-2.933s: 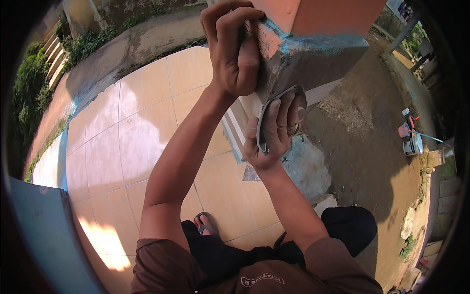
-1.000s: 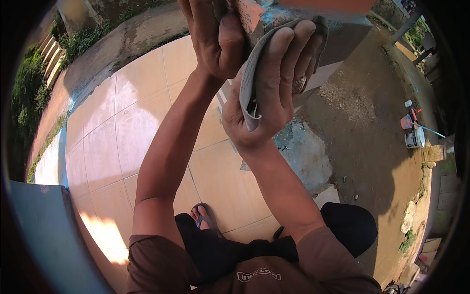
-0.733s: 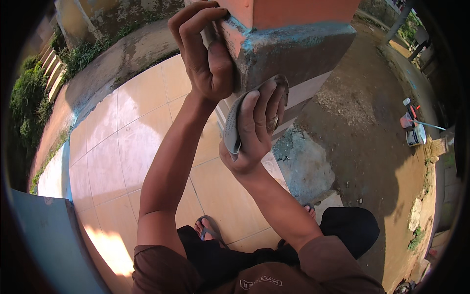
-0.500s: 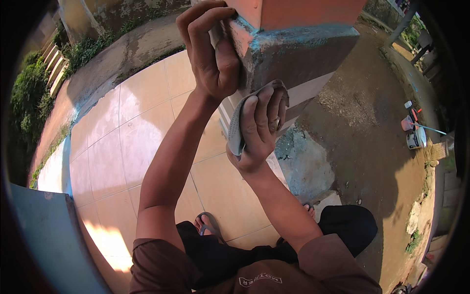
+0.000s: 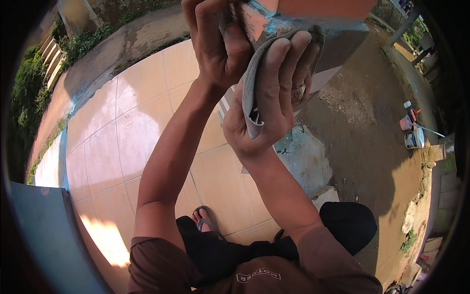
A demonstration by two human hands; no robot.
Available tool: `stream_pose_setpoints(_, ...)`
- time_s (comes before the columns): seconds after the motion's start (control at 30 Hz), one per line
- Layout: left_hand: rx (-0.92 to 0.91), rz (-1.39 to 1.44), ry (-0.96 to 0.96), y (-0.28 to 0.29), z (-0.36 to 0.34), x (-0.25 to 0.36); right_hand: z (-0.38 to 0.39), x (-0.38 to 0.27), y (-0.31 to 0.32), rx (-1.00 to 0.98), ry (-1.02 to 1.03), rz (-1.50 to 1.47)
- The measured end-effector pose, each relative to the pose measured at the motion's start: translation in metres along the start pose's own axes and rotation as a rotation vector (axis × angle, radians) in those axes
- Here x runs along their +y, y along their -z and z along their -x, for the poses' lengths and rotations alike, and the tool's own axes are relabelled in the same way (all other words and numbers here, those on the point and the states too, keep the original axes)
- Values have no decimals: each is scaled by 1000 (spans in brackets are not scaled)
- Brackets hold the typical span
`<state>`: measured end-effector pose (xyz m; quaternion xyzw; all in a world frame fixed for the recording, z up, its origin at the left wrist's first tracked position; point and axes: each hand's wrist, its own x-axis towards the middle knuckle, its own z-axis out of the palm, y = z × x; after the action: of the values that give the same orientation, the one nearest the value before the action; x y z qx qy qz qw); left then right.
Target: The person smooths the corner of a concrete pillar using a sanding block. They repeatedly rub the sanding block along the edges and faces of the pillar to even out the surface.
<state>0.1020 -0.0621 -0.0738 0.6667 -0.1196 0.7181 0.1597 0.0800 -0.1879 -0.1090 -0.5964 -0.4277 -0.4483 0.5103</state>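
A floor of pale cream tiles (image 5: pixel 220 186) spreads beneath the person, with brown bare ground (image 5: pixel 362 152) to its right and a light-blue wall (image 5: pixel 39 220) at lower left. At the top stands a pillar (image 5: pixel 323 10), orange above and dark grey lower down, with smeared turquoise paint where the two colours meet. Near the far right of the ground, a white bucket (image 5: pixel 415 138) sits just beside a small pink tub (image 5: pixel 405 122). A flip-flop (image 5: pixel 209 211) shows on the person's left foot, on the tiles. The left hand (image 5: pixel 218 46) is at the pillar's left side with its fingers crooked; the top edge cuts them off, so I cannot tell how firmly they grip. The right hand (image 5: pixel 274 105) lies against the pillar's corner, fingers straight and close together, the thumb apart at their left. Beneath those fingers, between hand and pillar, is a curved grey sheet, probably sandpaper (image 5: pixel 250 78), its near end curling up at the palm. A ring (image 5: pixel 298 92) circles one finger.
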Motion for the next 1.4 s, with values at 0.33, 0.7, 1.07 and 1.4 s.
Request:
stream_pose_setpoints(0.33, -24, -15, -27, 2, -7, -1, -16, 4, -1, 22, 53, 37)
stream_pose_setpoints(0.7, 27, 44, -7, -4, -1, 3, -3, 11, 4, -1, 125, 38)
stream_pose_setpoints(1.07, 22, 69, -44, -4, -10, -4, -11, 10, 1, -16, 154, -4)
stream_pose_setpoints(1.4, 34, 97, -67, -5, -10, -1, -2, 11, 2, 13, 129, 6)
